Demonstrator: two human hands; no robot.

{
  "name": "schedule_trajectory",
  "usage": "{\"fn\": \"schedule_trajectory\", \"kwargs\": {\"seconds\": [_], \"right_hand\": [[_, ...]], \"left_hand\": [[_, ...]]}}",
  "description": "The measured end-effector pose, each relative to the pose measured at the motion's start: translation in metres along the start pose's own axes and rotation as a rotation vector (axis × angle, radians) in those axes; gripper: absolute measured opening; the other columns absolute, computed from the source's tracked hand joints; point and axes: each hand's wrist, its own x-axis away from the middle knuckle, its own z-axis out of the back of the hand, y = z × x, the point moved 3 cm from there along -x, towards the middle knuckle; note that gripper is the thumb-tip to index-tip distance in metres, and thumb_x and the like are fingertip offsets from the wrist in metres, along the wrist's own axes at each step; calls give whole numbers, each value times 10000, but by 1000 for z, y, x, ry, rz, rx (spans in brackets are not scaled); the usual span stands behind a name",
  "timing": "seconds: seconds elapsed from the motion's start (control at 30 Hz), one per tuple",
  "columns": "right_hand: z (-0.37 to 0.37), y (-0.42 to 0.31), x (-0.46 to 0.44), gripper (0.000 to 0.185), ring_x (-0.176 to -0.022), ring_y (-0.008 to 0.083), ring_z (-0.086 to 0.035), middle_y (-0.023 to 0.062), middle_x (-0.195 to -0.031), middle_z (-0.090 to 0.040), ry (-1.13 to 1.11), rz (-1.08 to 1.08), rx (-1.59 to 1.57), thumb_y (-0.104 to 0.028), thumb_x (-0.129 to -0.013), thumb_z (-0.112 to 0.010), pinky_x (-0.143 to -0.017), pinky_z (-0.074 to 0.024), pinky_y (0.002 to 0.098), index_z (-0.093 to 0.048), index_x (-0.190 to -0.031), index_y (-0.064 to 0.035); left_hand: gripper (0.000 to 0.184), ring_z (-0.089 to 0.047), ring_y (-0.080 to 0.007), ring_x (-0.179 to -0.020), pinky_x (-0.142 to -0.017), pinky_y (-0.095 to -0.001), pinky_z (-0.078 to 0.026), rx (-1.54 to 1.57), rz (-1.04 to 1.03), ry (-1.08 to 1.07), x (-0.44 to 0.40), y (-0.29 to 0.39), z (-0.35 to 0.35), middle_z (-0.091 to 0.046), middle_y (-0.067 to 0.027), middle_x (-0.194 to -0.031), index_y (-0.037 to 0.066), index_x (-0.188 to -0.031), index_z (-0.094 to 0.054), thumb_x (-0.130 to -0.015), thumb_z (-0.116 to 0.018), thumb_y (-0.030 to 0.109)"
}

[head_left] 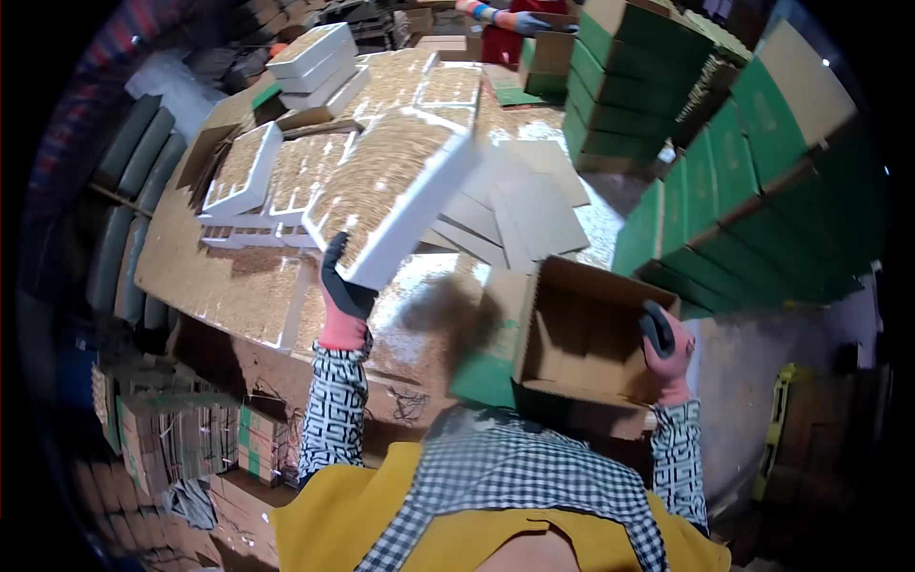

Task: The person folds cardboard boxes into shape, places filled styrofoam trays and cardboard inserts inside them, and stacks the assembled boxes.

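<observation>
My left hand [347, 303], in a pink glove with dark fingers, grips the near end of a white foam tray [419, 205]. Tan, straw-like strands fill the tray, which is tilted above the table. My right hand [668, 351], gloved alike, has its fingers curled over the right wall of an open cardboard box [583, 319]. Plain brown inside, the box has a green outer flap [486, 377] on its left. What the strands are I cannot tell.
More filled white trays [243, 172] lie on the table [205, 286], some stacked [310, 62]. Flat cardboard sheets [534, 205] lie mid-table. Stacked green boxes [710, 181] stand at right. Another person's gloved hand [524, 23] shows at the back. A brown blur [448, 315] hangs left of the box.
</observation>
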Motion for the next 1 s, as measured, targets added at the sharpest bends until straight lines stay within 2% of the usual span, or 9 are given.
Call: {"fn": "schedule_trajectory", "kwargs": {"seconds": [0.17,0.27,0.3,0.33,0.37,0.43,0.6,0.83,1.0], "right_hand": [[10,8,-1,551,-837,103,-623,98,-1029,-650,-48,-332,-873,-368,-897,-592,-632,-490,219,-518,-1280,21],[23,-7,-7,651,-1200,236,-501,149,-1354,-481,-13,-354,-1334,-473,-979,-375,-1010,-400,341,-355,-1411,13],[28,20,7,637,-1280,244,-436,142,-1413,-428,-105,-376,-1521,-454,-994,-341,-1082,-337,362,-319,-1431,8],[33,25,17,578,-1271,226,-439,129,-1403,-436,-89,-442,-1294,-359,-981,-399,-1072,-342,345,-333,-1421,10],[38,30,27,532,-1261,208,-443,116,-1393,-443,-93,-513,-1057,-264,-969,-457,-1061,-347,329,-346,-1410,12],[51,2,26,500,-1228,186,-463,105,-1353,-472,-76,-620,-906,-142,-939,-533,-1035,-364,307,-378,-1386,19],[89,-46,45,563,-1091,215,-561,130,-1275,-523,250,-798,-1133,-86,-876,-565,-938,-461,320,-373,-1393,26],[54,-50,39,711,-1040,177,-580,112,-1241,-555,-30,-978,-876,-36,-769,-627,-887,-486,267,-360,-1427,-17],[11,-25,40,732,-1090,148,-555,94,-1238,-570,-205,-904,-790,-125,-833,-655,-905,-462,269,-289,-1460,-29]], "left_hand": [[315,-621,-223,-994,-874,-375,-521,-368,-104,-300,49,-94,-59,-623,-129,-1092,18,-1158,-582,-902,-568,201],[324,-613,-199,-994,-896,-345,-499,-824,-355,-655,73,-134,-98,-622,-115,-1064,2,-1161,-587,-910,-585,207],[369,-589,-180,-1038,-952,-324,-446,-768,-50,-592,74,-141,-112,-613,-117,-1125,-10,-1181,-576,-923,-569,253],[417,-565,-161,-1082,-1008,-303,-393,-704,236,-483,77,-147,-126,-605,-120,-1185,-23,-1201,-565,-935,-554,298],[437,-566,-166,-1076,-973,-309,-419,-924,-219,-624,80,-146,-126,-626,-104,-1149,-35,-1234,-536,-961,-509,306],[453,-574,-171,-1058,-938,-305,-443,-315,224,-457,69,-169,-123,-610,-117,-1169,-50,-1285,-479,-986,-462,290],[407,-605,-169,-1032,-854,-265,-493,-607,-300,-442,67,-182,-114,-583,-123,-1178,-34,-1320,-441,-923,-515,17],[320,-562,-83,-657,-548,-193,-423,-342,63,-267,57,-177,-90,-624,-42,-899,21,-1126,-610,-970,-520,286],[411,-570,-150,-593,-524,-272,-438,-898,168,-93,-90,-197,-8,-631,-72,-748,-6,-962,-665,-886,-621,396]]}}
